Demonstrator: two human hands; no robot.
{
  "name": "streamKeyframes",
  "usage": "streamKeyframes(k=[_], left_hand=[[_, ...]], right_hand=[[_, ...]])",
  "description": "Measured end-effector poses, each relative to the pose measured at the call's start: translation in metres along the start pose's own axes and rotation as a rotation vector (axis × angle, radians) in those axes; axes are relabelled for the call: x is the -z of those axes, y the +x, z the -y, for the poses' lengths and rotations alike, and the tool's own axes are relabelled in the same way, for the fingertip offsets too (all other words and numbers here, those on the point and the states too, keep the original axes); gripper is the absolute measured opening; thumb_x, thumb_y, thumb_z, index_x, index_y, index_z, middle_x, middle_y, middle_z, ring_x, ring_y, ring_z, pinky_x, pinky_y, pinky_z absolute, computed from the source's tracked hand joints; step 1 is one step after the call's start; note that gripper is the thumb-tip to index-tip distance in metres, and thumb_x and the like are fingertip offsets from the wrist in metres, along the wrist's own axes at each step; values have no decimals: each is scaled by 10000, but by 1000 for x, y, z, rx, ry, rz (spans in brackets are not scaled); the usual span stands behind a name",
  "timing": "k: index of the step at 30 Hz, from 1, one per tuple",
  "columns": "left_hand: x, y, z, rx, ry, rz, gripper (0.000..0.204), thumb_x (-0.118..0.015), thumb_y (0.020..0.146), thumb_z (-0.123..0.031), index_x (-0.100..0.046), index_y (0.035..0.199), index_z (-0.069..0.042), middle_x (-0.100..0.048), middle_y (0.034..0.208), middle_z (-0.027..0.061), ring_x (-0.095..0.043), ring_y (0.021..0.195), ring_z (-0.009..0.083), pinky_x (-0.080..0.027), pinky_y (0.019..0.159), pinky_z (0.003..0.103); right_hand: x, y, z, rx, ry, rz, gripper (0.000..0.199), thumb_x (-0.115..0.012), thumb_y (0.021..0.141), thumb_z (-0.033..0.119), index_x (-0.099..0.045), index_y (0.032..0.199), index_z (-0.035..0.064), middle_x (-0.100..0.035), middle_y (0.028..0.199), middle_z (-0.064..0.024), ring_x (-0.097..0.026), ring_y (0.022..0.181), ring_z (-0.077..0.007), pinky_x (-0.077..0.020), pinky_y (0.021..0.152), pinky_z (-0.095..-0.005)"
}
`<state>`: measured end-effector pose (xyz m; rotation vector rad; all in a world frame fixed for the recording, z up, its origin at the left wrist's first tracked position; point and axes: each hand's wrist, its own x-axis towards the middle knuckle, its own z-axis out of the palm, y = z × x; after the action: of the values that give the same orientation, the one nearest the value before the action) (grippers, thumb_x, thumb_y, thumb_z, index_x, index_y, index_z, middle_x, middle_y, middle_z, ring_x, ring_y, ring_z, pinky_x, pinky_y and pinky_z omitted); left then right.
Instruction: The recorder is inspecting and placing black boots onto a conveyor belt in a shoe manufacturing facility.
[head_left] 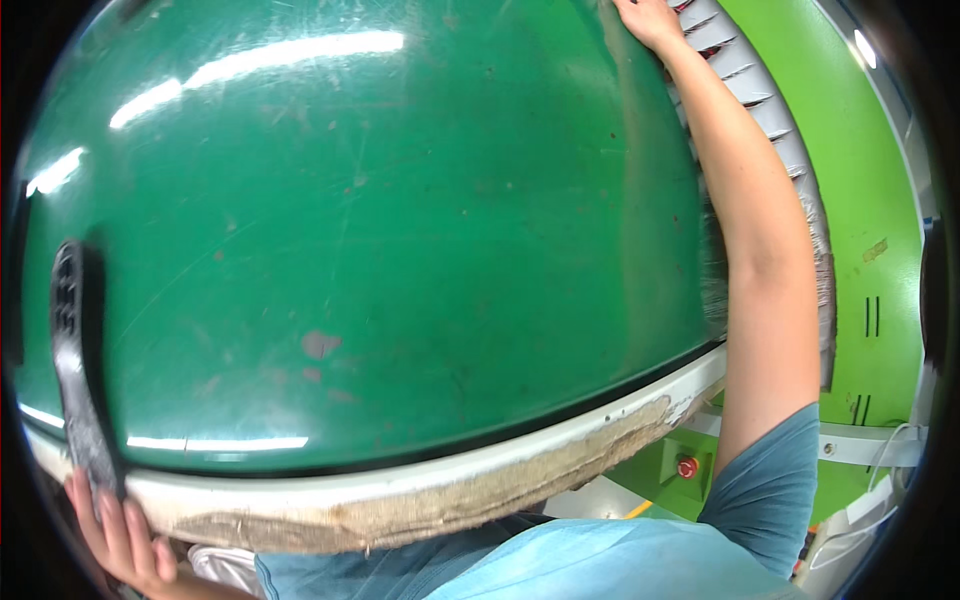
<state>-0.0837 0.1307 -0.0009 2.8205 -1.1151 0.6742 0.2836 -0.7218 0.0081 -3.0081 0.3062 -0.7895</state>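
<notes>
At the lower left, my left hand (125, 535) has its fingers closed over the lower end of a long, narrow, black curved piece (75, 365). The piece has small openings or ridges near its far end and leans over the green surface (420, 250). My right arm stretches far forward along the right side. At the top edge of the picture, my right hand (650, 22) is beside a grey slitted strip curtain (745, 75). The frame cuts off its fingers, and whatever they may touch is out of sight.
A white front rim (400, 482) with worn, frayed beige cloth (330, 525) borders the green surface close to my body. On the right stands a bright green machine panel (860, 200). A red push button (687, 467) sits low on it, near white cables (870, 500).
</notes>
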Motion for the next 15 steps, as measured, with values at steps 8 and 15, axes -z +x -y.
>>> streamKeyframes(k=[8,15], left_hand=[[-217,148,-136,254,-786,-276,417,-668,1054,-240,-659,1347,58,-687,1410,195,-643,1309,330,-520,1100,420],[-306,190,-245,504,-1294,-496,425,-823,1018,-271,-679,1280,31,-722,1283,144,-665,1187,239,-539,996,353]], right_hand=[[81,-69,69,22,-89,119,626,-752,927,591,-791,1377,157,-746,1400,-206,-706,1305,-395,-544,1139,-470],[193,-239,175,544,352,136,525,-788,881,561,-865,1202,153,-834,1169,-151,-804,1057,-343,-624,992,-416]])
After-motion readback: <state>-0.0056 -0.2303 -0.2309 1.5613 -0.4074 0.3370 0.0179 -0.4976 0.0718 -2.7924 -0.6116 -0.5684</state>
